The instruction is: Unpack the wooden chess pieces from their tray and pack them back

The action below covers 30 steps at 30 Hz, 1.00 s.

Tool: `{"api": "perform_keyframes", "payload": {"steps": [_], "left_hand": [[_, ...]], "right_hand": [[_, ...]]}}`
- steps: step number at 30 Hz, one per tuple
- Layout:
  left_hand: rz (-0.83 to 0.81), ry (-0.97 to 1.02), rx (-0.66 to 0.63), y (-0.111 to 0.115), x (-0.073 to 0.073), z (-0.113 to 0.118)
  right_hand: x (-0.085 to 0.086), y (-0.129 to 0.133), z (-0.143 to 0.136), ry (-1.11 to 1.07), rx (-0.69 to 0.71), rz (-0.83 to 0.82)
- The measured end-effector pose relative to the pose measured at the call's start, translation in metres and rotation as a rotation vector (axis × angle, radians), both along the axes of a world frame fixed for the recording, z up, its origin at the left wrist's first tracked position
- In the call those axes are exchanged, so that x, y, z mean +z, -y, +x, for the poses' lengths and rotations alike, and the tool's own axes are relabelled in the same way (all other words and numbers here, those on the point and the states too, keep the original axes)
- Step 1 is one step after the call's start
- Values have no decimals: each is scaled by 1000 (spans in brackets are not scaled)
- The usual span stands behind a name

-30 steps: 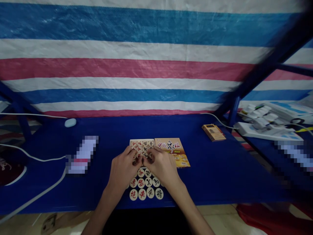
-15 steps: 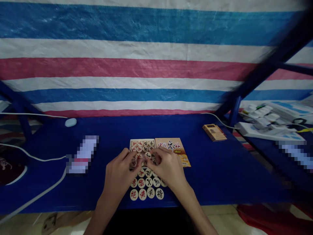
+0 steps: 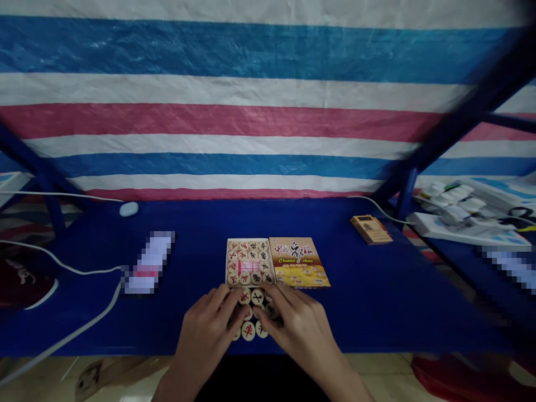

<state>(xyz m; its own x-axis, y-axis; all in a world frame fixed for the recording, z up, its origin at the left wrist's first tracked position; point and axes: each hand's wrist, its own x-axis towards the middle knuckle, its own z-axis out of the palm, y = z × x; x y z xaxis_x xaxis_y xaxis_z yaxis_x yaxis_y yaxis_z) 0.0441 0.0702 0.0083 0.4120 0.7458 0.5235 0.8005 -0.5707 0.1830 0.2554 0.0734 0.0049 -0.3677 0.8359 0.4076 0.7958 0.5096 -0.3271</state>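
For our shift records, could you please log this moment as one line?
left hand: at red-marked loose pieces; right hand: at black-marked loose pieces; open box: holds more pieces; printed cover: right of box

Cream chess pieces (image 3: 244,278) are showing red or black characters; the chess cover (image 3: 300,262) is wearing brown above yellow; the counter (image 3: 397,296) is displaying deep blue; the backdrop sheet (image 3: 234,120) is carrying white, blue and pinkish-red stripes.

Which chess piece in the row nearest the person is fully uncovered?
The round cream piece with a red character, between the left hand and right hand; its visible row neighbours are partly covered by hands.
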Motion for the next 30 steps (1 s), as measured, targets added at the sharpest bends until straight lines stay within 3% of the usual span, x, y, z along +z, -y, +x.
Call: {"api": "perform_keyframes", "payload": {"steps": [10,18,21,24,27,30], "left_hand": [[-71,142,-110,0,-23,-6],[-30,280,-63,-6,-14,-9],[-56,268,-59,-24,-6,-14],[-141,122,-29,-56,4,-15],[-202,15,-85,-90,12,-12],[-234,-49,-125,-109,14,-7]], "right_hand": [[-2,3,2,-66,72,36],[-1,-1,11,-131,89,-5],[-1,-15,15,-171,31,60],[5,-45,18,-129,-15,79],[12,-78,17,43,49,36],[11,-98,14,100,115,49]]}}
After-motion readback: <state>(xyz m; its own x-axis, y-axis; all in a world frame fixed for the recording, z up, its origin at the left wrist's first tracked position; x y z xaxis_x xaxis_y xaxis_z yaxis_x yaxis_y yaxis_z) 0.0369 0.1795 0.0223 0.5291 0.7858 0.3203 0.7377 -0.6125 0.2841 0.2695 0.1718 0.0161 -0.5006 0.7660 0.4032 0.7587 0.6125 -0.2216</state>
